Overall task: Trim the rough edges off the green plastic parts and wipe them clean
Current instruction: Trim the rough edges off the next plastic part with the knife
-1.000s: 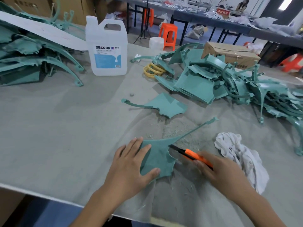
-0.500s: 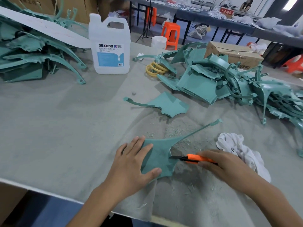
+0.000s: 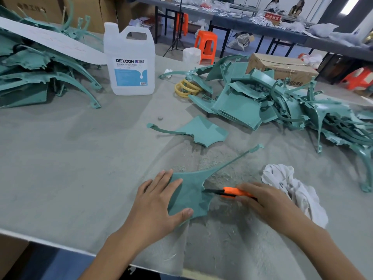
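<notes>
White jug (image 3: 129, 59) label: DEXCON | red sign (image 3: 272, 17): characters unclear

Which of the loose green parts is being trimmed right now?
The green part nearest the table's front edge, pinned flat under the left hand, with the orange knife in the right hand at its edge. The similar piece behind lies untouched.

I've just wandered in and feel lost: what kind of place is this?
Probably a small workshop for finishing moulded plastic parts. Heaps of green plastic parts cover the cloth-covered table, a right hand trims one part with an orange knife, and more cluttered work tables stand behind.
</notes>
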`<state>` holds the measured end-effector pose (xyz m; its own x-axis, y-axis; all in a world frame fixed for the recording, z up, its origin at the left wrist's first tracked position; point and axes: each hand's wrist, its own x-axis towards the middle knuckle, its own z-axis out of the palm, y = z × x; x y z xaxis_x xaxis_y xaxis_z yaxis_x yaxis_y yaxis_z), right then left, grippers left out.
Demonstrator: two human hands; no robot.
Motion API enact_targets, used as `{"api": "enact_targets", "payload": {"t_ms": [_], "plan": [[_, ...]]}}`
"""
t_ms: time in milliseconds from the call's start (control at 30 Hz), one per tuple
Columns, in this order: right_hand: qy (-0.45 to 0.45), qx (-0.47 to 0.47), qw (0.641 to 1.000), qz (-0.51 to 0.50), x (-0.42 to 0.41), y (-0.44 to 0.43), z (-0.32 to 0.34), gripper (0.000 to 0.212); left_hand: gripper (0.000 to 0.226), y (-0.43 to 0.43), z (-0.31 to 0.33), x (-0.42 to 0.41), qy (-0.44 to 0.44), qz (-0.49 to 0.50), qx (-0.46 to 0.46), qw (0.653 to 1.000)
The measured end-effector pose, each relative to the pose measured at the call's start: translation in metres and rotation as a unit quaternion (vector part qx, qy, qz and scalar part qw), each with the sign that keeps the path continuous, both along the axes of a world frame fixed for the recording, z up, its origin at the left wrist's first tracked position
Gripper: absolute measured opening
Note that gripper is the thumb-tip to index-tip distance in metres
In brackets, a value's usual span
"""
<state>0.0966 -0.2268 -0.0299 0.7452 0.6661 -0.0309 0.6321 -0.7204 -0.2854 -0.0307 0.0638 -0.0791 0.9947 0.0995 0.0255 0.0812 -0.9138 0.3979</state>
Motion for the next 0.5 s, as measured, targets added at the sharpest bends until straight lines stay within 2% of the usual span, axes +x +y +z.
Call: {"api": "enact_targets", "payload": {"t_ms": [67, 167, 233, 333, 400, 500], "plan": [[0.002, 0.012, 1.0, -0.008, 0.0, 0.002, -0.001, 0.014, 0.095, 0.0, 0.0, 0.0, -0.001, -0.002, -0.002, 1.0], [0.037, 0.007, 0.999, 0.001, -0.001, 0.005, 0.0, 0.017, 0.091, -0.001, 0.0, -0.001, -0.001, -0.003, 0.008, 1.0], [0.021, 0.008, 1.0, -0.017, 0.001, 0.008, 0.001, 0.019, 0.092, 0.0, 0.0, 0.0, -0.001, 0.002, 0.008, 1.0], [-0.011, 0.065, 0.995, -0.079, 0.0, 0.007, 0.0, 0.011, 0.094, -0.002, 0.0, 0.007, 0.001, 0.021, 0.014, 1.0], [-0.008, 0.088, 0.993, -0.079, -0.005, 0.006, -0.003, 0.014, 0.096, -0.005, 0.0, 0.015, 0.0, 0.043, 0.02, 0.999], [-0.002, 0.069, 0.995, -0.065, -0.014, 0.006, -0.01, 0.018, 0.097, -0.009, -0.001, 0.029, -0.009, 0.071, 0.028, 0.997]]}}
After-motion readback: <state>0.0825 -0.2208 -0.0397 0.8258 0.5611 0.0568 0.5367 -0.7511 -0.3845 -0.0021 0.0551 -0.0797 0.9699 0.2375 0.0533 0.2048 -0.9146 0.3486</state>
